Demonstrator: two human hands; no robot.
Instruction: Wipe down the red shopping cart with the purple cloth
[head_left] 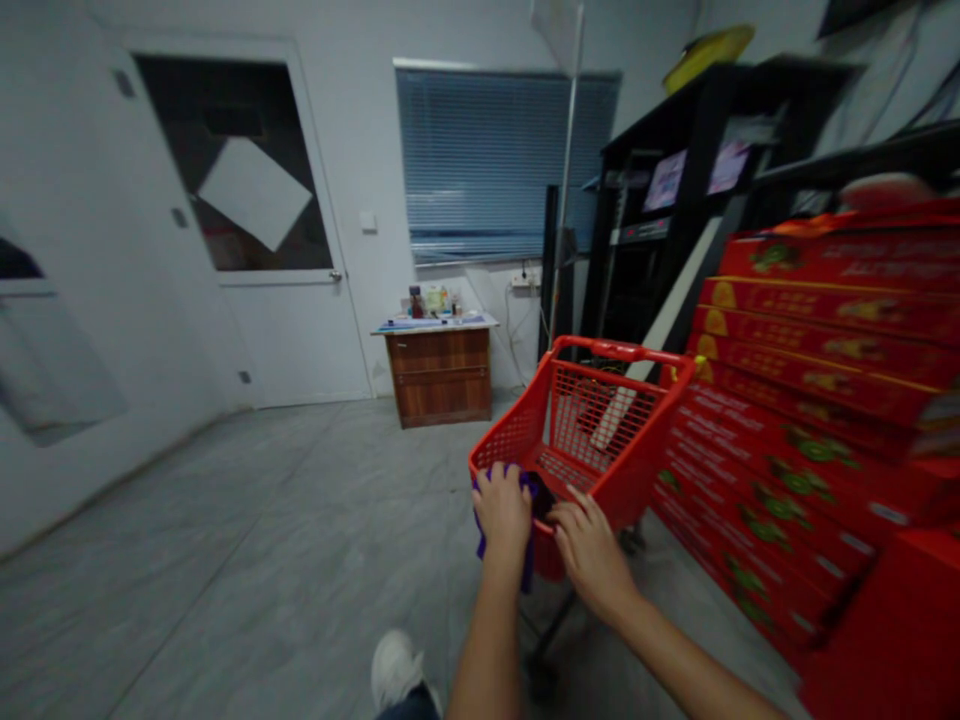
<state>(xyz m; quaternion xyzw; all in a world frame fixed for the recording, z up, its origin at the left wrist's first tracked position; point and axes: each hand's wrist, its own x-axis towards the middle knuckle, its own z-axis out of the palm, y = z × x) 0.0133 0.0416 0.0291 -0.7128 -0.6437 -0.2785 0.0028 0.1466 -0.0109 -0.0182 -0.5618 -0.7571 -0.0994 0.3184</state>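
Observation:
A red plastic shopping cart (pixel 645 455) stands in front of me, its lattice basket open at the top. My left hand (pixel 504 505) is closed over the near left rim with a purple cloth (pixel 528 565) bunched under its fingers. Part of the cloth hangs down outside the basket. My right hand (pixel 589 540) is at the near rim just to the right, fingers bent over the edge. Between the hands lies something dark (pixel 540 495), too blurred to name; it may be part of the cloth.
Stacked red printed cartons (pixel 810 440) rise close on the cart's right. Behind it are a black rack (pixel 697 120) and a leaning white board (pixel 675 285). A brown cabinet (pixel 441 378) with small bottles stands by the wall, left of it a white door (pixel 292 340). My white shoe (pixel 395 668) is on the grey floor.

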